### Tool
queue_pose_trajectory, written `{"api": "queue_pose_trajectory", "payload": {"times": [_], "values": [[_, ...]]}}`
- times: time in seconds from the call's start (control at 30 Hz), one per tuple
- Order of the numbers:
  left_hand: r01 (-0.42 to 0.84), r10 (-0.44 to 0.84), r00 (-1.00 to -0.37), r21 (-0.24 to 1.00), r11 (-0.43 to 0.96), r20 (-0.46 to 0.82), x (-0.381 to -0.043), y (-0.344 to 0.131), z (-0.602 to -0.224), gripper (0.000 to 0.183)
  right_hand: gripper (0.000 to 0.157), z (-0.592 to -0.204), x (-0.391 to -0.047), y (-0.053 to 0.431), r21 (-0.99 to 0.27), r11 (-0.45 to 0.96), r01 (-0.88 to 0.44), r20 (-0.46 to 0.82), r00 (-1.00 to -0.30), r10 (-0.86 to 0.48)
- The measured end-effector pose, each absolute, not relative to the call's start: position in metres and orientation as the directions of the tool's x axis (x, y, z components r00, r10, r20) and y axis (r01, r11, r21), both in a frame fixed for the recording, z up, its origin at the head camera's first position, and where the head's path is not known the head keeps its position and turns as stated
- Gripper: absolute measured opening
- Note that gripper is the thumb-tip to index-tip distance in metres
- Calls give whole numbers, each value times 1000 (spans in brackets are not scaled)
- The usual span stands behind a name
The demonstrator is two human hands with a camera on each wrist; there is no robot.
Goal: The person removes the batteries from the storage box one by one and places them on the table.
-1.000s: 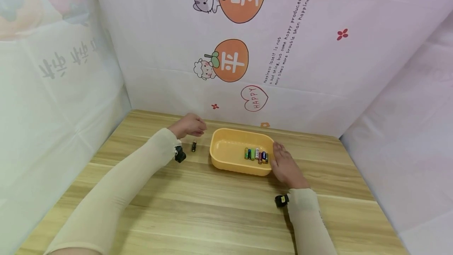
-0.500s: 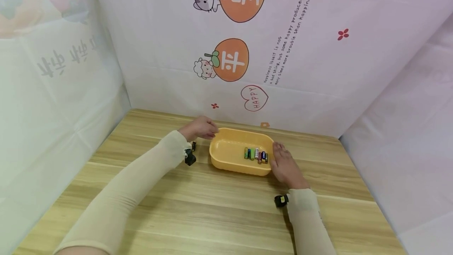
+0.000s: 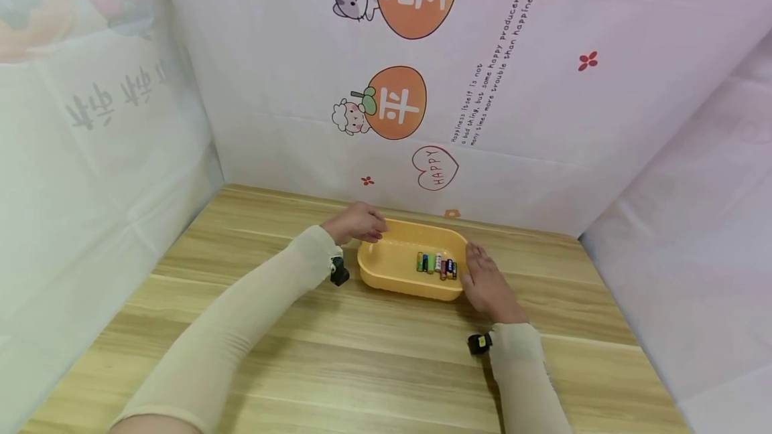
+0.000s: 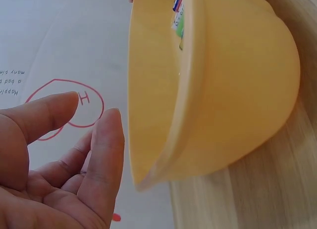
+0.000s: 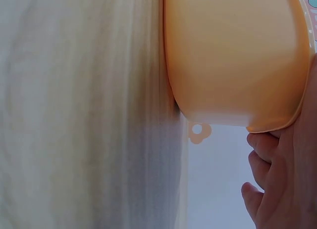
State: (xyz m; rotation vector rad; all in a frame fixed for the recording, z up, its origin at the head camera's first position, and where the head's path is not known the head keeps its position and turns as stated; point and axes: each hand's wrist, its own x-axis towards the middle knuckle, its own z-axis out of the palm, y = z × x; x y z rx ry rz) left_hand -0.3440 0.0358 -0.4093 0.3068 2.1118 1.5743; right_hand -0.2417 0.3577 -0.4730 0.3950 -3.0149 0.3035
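A yellow plastic basin [image 3: 386,280] stands on the wooden table, with several small batteries [image 3: 430,264] lying side by side in its right half. My left hand [image 3: 360,222] hovers at the basin's far left corner. In the left wrist view its thumb and forefinger [image 4: 106,145] are apart with nothing between them, beside the basin's wall [image 4: 242,80]. Against the right end of the basin rests my right hand [image 3: 487,286], fingers extended along the rim; the right wrist view shows its fingers [image 5: 262,162] near the rim's corner.
The wooden table [image 3: 362,367] extends in front of the basin. A white printed cloth [image 3: 512,179] rises close behind it, and more cloth hangs at both sides. A black wrist camera [image 3: 340,272] is strapped to the left sleeve, another [image 3: 480,343] to the right.
My left hand has moved right, from above a lone black battery to the basin's left corner. That battery is now hidden behind the left arm. The right hand stays put.
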Motion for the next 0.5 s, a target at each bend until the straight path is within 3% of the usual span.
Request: {"api": "queue_pose_trajectory", "payload": {"times": [0.5], "values": [[-164,482,-833,953,256,-273,-350,58,-423,25,60,-475,-241,359,-187,942,-278,134,-957,-256]]}}
